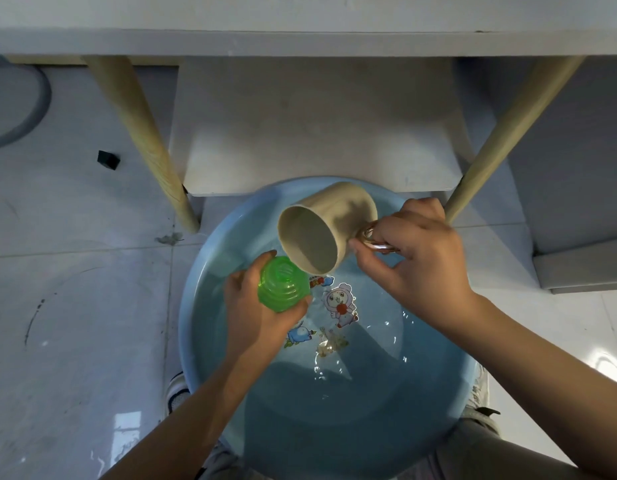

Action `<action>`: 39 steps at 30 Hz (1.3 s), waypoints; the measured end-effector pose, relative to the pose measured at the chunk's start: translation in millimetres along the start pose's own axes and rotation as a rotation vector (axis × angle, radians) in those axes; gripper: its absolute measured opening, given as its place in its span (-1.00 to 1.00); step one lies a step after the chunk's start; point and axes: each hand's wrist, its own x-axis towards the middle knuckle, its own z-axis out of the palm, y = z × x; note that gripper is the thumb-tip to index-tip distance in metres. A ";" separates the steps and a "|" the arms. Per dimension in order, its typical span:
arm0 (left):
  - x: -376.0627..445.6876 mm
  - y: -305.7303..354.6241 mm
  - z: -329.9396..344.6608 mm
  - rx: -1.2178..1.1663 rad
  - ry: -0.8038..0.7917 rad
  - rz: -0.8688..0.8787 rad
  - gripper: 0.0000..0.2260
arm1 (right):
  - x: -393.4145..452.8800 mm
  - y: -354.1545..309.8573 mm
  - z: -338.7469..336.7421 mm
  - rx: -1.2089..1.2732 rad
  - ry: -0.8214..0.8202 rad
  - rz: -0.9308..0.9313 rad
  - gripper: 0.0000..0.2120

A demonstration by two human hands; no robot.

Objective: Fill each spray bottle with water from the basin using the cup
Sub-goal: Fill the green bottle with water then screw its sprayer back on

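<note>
The green bottle [283, 285] stood over the basin's [192, 306] left half, gripped by the left hand [262, 306], neck hidden under the tilted cup [320, 233]. The right hand [417, 258] gripped the cup's handle [374, 242]. Cartoon stickers [340, 304] lay underwater, their writing unreadable. The basin's near rim was cut off; table legs [144, 140] flanked its far edge.

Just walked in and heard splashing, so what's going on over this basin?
A person is filling a green bottle over a blue basin of water on the floor. The left hand holds the bottle upright, while the right hand grips the handle of a beige cup, tipped so its rim meets the bottle's mouth.
</note>
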 end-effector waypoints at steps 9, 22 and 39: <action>0.6 0.2 1.7 -0.008 -0.019 0.022 -0.27 | 5.7 -3.8 -0.7 -0.065 0.052 -0.198 -0.74; 1.4 -2.2 3.4 -0.009 -0.001 0.033 -0.27 | 8.8 -5.8 -1.7 -0.120 0.081 -0.306 -0.71; 0.9 0.5 1.6 0.007 -0.016 0.051 -0.31 | 10.5 -10.5 -4.9 -0.095 0.095 -0.404 -0.70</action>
